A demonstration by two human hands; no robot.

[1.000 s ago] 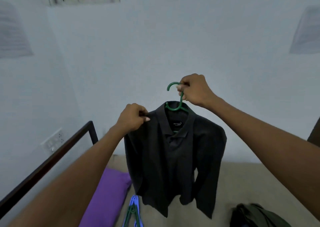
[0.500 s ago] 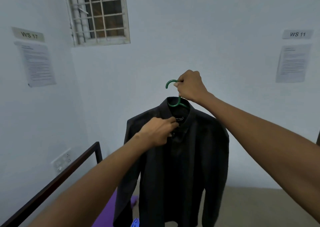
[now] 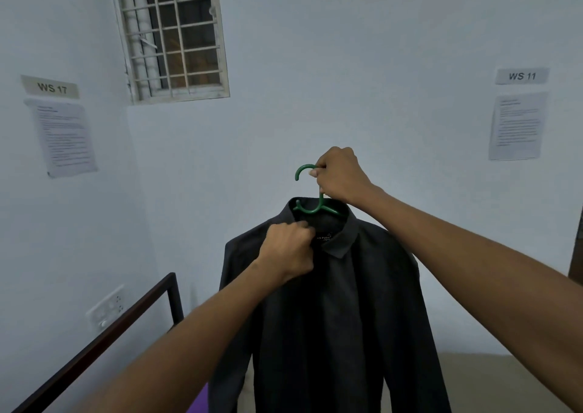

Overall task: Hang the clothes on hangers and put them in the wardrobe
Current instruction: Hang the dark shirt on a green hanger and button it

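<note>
A dark grey shirt (image 3: 347,318) hangs on a green plastic hanger (image 3: 312,207) held up in front of the wall. My right hand (image 3: 340,175) grips the hanger's neck just under its hook. My left hand (image 3: 288,248) pinches the shirt's front at the left side of the collar, by the label. The shirt's hem runs below the frame's bottom edge. No wardrobe is in view.
A dark bed rail (image 3: 104,337) slants along the lower left, with a wall socket (image 3: 105,307) behind it. A purple pillow corner (image 3: 202,403) shows at the bottom. A barred window (image 3: 173,33) and paper notices (image 3: 63,134) hang on the walls.
The view tilted upward, so the bed and pillow dropped out of sight. My left hand moved from the shirt's left shoulder to the collar front. My right hand kept its grip on the hanger.
</note>
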